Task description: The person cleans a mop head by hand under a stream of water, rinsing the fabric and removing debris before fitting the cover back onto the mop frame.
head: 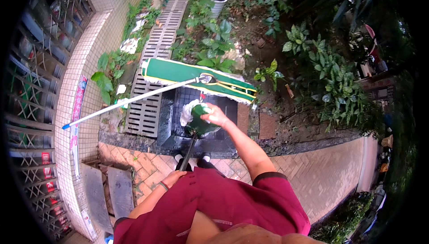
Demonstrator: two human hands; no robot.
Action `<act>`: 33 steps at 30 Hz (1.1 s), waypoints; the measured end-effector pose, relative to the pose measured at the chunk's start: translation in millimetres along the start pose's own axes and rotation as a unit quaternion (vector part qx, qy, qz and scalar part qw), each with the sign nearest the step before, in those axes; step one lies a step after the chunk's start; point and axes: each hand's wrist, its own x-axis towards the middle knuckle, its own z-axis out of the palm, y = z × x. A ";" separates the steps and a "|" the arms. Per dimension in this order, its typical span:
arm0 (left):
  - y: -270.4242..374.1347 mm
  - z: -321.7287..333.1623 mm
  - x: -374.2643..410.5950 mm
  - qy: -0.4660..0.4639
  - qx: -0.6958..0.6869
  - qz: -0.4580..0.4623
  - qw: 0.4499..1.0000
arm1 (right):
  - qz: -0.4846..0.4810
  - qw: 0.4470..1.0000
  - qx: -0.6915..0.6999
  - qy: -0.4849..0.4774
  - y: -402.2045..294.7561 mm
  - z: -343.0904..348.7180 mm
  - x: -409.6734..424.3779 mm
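Near my waist, my left hand [176,177] is closed around a dark pole [189,151]. The far end of this pole meets a green mop head [198,123] with white strands hanging at its side. My right hand [216,116] grips the green fabric at its upper right edge. Below it is a dark tiled basin [165,123], wet on its rim. A tap with a red part [202,95] shows just beyond the mop head. Farther off, a wide green flat mop [174,72] with yellow trim lies across the basin's far side, its white handle [134,95] slanting left.
A slotted drain cover [142,109] runs away along the left. Beyond it stands a tiled wall ledge [85,42] under metal window bars [37,49]. Grey boards [120,190] lean at lower left. Plants [330,69] grow on the right, beside brick paving [311,173].
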 end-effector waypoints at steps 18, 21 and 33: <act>71.0 3.0 107.7 -0.171 -0.124 -0.177 0.961 | -0.020 0.875 -0.466 0.131 -27.3 40.7 -38.5; 73.6 0.4 114.4 -0.133 -0.085 -0.160 0.974 | -0.052 0.879 -0.444 0.168 -15.2 41.8 -34.2; 67.4 -6.4 28.9 -0.054 -0.083 -0.032 0.995 | -0.063 0.891 -0.417 0.171 -8.4 -1.8 25.3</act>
